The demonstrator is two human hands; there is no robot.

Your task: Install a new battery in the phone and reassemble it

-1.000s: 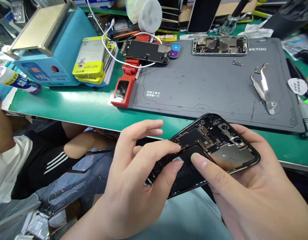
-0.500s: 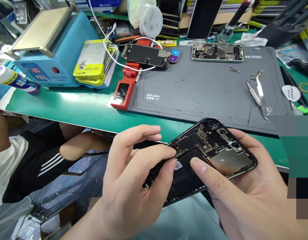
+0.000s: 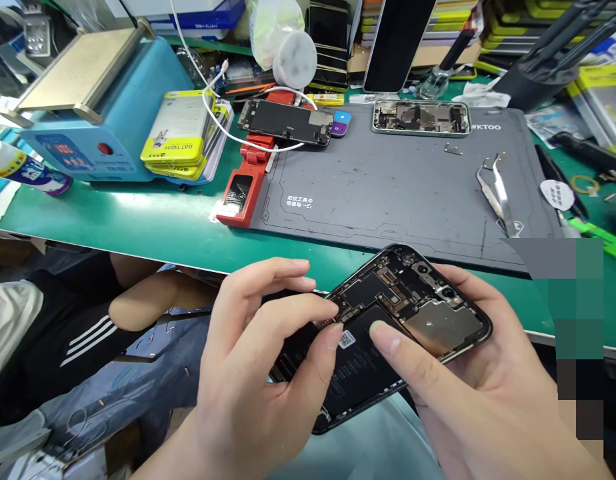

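Observation:
An opened smartphone (image 3: 441, 321) lies tilted across my hands, its black battery, circuit board and camera lenses exposed. My right hand (image 3: 468, 380) grips it from the right, thumb pressed on the battery (image 3: 363, 373) and fingers behind the frame. Over the phone's left part is my left hand (image 3: 253, 373), thumb and index finger nearly meeting in a pinch by the board's edge. Whatever those fingertips may hold is too small or hidden to make out. The other left fingers are curved and raised, covering part of the phone's lower end.
Past the phone, a grey work mat (image 3: 378, 193) carries tweezers (image 3: 497, 193), a second opened phone (image 3: 421, 118) and a small metal piece (image 3: 453, 149). A detached screen (image 3: 288, 122) rests over a red holder (image 3: 243, 197). Left are battery boxes (image 3: 175, 133), a blue machine (image 3: 113, 120) and a seated person's leg (image 3: 153, 300).
The view has shifted, so the bench items sit further left. Both hands keep almost the same hold, and the phone appears slightly lower and further left.

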